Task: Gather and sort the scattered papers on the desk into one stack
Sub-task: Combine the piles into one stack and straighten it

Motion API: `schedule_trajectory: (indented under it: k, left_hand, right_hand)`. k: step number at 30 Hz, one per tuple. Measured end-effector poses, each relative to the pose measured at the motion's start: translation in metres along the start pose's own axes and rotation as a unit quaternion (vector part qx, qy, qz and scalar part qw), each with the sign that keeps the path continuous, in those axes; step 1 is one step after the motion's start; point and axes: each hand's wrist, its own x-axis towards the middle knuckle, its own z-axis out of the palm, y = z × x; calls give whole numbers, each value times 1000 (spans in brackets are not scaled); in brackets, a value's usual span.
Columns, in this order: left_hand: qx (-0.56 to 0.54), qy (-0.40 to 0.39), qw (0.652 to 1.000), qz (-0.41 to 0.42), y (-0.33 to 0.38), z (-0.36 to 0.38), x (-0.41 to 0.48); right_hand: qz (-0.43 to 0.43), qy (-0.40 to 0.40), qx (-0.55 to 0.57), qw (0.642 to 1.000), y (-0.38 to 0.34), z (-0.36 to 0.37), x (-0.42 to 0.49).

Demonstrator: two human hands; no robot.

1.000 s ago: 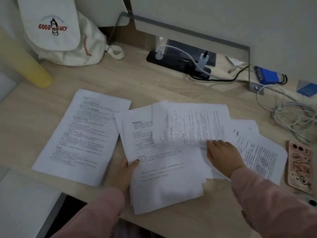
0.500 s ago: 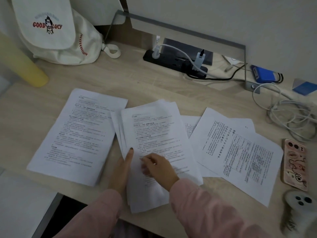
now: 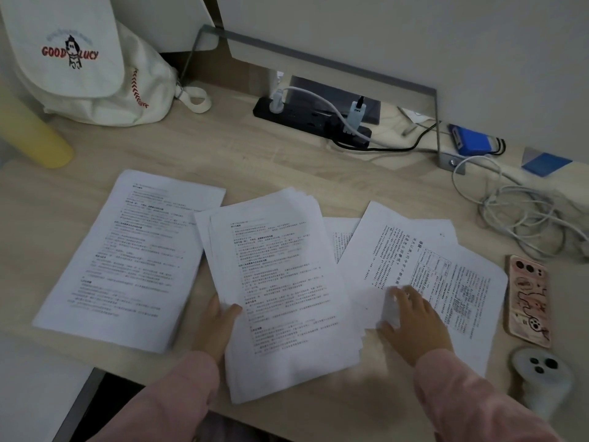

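Fingers (image 3: 402,295) of right hand (image 3: 414,323) spread flat, pressing on right-hand sheets (image 3: 452,269); nothing gripped. Left hand (image 3: 214,325) pinching lower-left edge of middle stack (image 3: 280,282), thumb on top. Single sheet (image 3: 127,250) lying apart at left on bench (image 3: 271,167). Paper thin, limp, slippery sheet on sheet (likely to fan or slide if pushed from one corner); best taken at an edge, thumb over and fingers under, or slid flat toward stack. Printed text too small to read. Bag (image 3: 95,74) at back lettered "GOOD LUCY". Phone (image 3: 529,301) just beside right-hand sheets.
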Motion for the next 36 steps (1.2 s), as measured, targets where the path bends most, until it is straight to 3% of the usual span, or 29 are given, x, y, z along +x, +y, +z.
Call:
schedule_trajectory:
  k: [12, 16, 19, 23, 29, 36]
  left_hand:
    - [-8, 2, 1000, -5, 2, 0, 1]
    - [-14, 7, 1000, -13, 4, 1, 2]
    - [-11, 11, 1000, -13, 4, 2, 2]
    - [2, 16, 1000, -10, 5, 3, 2]
    - [-33, -1, 999, -12, 9, 1, -2]
    - [-136, -23, 990, -32, 7, -1, 2]
  right_hand:
    - [-76, 53, -90, 992, 10, 11, 5]
    - [44, 104, 66, 991, 11, -12, 12]
    - [113, 191, 222, 950, 3, -33, 14]
    - [6, 235, 328, 915, -22, -49, 11]
    - [-235, 250, 299, 890, -55, -41, 5]
    - [-223, 232, 229, 919, -37, -16, 6]
